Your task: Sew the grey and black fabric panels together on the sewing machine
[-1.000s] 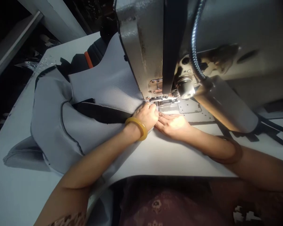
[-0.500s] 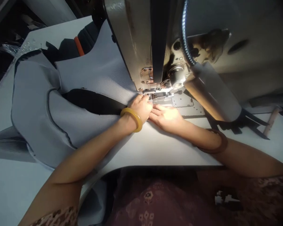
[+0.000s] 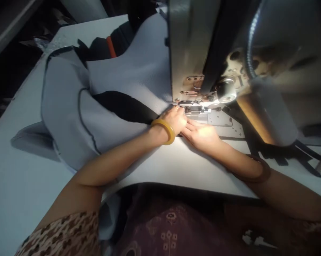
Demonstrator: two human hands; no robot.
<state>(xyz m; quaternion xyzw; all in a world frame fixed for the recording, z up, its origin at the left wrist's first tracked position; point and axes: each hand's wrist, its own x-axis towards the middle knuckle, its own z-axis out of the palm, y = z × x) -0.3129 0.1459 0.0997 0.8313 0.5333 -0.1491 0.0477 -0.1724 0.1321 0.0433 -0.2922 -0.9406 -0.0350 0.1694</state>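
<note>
Fabric (image 3: 61, 103) on the table (image 3: 171, 167) (left of the sewing machine (image 3: 189, 46)).

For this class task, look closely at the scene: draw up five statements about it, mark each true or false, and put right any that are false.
1. In the picture, the curved light-grey fabric panels lie mostly to the left of the bulky metal sewing machine. True.
2. A smooth, round yellow bangle circles the wrist of the bare left hand. True.
3. Only one hand is in view. False: the bare right hand lies close beside the left hand.
4. A short orange strip shows against dark material, beyond part of the light-grey fabric. True.
5. Both arms wear yellow bangles. False: the bare right arm wears a round brown band.
</note>
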